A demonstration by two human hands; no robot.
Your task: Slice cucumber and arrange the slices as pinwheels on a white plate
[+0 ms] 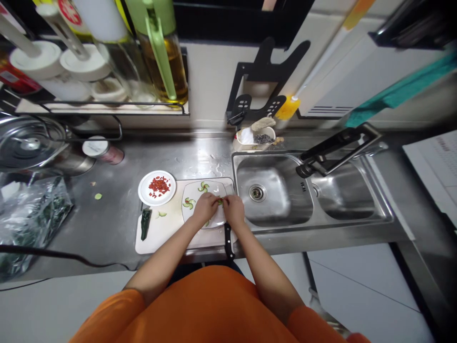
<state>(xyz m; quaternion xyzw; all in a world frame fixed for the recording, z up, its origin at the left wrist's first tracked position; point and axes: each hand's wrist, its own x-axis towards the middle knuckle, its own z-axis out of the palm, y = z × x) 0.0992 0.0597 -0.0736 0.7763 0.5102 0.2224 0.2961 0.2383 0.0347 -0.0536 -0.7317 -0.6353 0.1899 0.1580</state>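
Both hands meet over the right side of a white plate [214, 190] that rests on a cutting board [153, 244]. My left hand [206, 208] and my right hand [233, 209] pinch at small green cucumber slices [220, 202] between their fingertips. Curved cucumber slices lie in flower-like groups [203, 186] on the plate, some with a red bit at the middle. A black-handled knife [229, 240] lies by my right wrist, its blade mostly hidden. On the board's left sit a cucumber piece [145, 224] and a loose slice [162, 214].
A small white dish [142, 189] of red goji berries overlaps the board's upper left. To the right is a double sink [271, 176] with a black faucet [332, 147]. A plastic bag of greens [32, 224], a pot [35, 143] and a can [103, 150] stand left.
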